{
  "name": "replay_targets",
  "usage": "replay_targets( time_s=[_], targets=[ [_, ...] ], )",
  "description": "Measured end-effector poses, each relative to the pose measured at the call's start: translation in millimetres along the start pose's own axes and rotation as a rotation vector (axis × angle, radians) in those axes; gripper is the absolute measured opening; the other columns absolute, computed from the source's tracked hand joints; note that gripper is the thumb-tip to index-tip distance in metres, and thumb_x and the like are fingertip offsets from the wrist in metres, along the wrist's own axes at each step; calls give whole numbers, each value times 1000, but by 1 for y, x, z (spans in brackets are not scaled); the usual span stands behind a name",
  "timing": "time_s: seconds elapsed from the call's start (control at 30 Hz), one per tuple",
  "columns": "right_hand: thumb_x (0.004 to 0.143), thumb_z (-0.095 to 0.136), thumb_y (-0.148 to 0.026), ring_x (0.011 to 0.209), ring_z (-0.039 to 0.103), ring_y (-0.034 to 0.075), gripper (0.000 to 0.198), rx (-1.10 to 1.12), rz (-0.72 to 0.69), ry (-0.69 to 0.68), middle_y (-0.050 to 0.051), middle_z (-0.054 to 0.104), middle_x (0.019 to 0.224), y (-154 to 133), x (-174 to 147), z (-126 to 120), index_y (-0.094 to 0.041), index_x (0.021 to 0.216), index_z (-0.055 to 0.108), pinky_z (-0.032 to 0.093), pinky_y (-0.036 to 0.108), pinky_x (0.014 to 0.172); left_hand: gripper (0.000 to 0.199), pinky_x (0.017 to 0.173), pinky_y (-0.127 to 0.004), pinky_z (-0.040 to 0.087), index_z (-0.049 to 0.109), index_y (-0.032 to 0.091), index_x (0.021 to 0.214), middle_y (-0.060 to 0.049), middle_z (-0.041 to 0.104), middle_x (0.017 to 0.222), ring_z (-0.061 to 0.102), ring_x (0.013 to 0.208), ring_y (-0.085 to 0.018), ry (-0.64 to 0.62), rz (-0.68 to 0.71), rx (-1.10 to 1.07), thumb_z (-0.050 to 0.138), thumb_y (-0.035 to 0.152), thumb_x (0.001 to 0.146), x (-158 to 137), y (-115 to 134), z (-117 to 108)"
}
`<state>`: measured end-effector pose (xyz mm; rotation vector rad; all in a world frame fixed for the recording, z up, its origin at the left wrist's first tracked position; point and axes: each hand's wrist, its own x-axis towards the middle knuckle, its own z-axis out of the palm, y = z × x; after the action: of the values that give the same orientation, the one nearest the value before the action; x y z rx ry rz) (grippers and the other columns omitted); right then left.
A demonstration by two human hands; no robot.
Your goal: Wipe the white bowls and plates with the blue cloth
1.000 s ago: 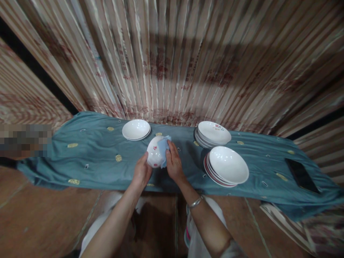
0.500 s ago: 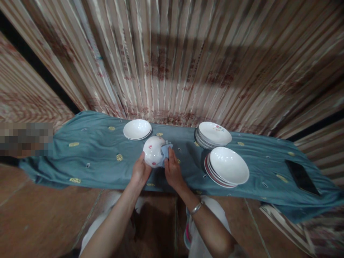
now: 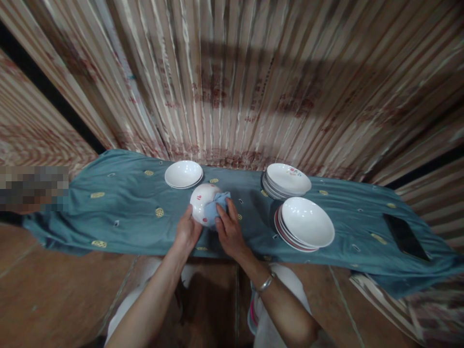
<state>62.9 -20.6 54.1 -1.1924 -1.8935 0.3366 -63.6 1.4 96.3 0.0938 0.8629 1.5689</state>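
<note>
A white bowl [image 3: 198, 205] with small red motifs is held over the cloth-covered table, its decorated outer side turned toward me. My left hand [image 3: 187, 229] grips the bowl by its lower left edge. In my right hand [image 3: 231, 233] is a light blue cloth [image 3: 215, 207], pressed flat against the right part of the bowl and covering it there. Just behind the bowl sits a short stack of white dishes [image 3: 183, 173].
On the right stand a stack of white plates [image 3: 288, 179] with a flower print and a stack of bowls [image 3: 308, 222]. A black phone [image 3: 406, 237] lies at the far right of the teal tablecloth [image 3: 134, 220]. Pleated curtains [image 3: 232, 96] hang behind.
My right hand has slid the blue cloth leftward across the bowl, and more of the cloth is spread over its surface. My left hand keeps its grip.
</note>
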Motion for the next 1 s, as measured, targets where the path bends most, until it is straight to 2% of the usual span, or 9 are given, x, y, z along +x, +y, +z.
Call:
replay_targets(
  time_s=[0.17, 0.33, 0.47, 0.67, 0.83, 1.0],
  targets=[
    [99, 33, -34, 147, 16, 27, 48, -84, -26, 23, 14, 16, 159, 6, 7, -3, -16, 142, 42, 27, 50, 115, 36, 95, -36, 51, 62, 4, 119, -15, 74, 101, 68, 101, -23, -56, 12, 40, 45, 23, 93, 2, -3, -6],
    [99, 33, -34, 146, 18, 30, 50, -173, 20, 26, 18, 21, 157, 10, 12, -3, -13, 144, 40, 28, 53, 114, 29, 94, -35, 51, 66, 5, 107, -11, 76, 91, 69, 98, -23, -44, 14, 52, 46, 21, 93, -2, -2, -2],
    [99, 33, -34, 145, 21, 29, 49, -178, 26, 44, 21, 29, 153, 11, 12, -2, -9, 139, 45, 28, 52, 114, 34, 94, -36, 51, 64, 5, 114, -12, 75, 91, 69, 99, -23, -29, -9, 51, 43, 23, 94, -7, 0, 3],
    [99, 35, -31, 143, 27, 26, 42, -109, 13, 64, 18, 41, 147, 11, 8, -5, -10, 131, 53, 32, 51, 113, 40, 92, -35, 52, 59, 4, 125, -12, 75, 92, 70, 92, -22, -1, -18, 20, 38, 23, 96, -10, 2, 8],
    [97, 37, -27, 142, 30, 24, 38, -17, -10, 61, 15, 48, 142, 4, 7, -14, -13, 124, 59, 34, 48, 114, 38, 90, -31, 52, 60, 3, 123, -12, 75, 88, 71, 85, -20, 16, 20, 5, 41, 21, 95, -7, -1, 6],
    [96, 40, -28, 140, 34, 23, 37, 56, -11, 35, 12, 51, 141, -4, 4, -19, -17, 125, 60, 35, 47, 114, 35, 94, -34, 51, 63, 5, 117, -13, 75, 94, 69, 97, -23, -21, 57, 29, 51, 24, 90, -2, -4, 0]
  ],
)
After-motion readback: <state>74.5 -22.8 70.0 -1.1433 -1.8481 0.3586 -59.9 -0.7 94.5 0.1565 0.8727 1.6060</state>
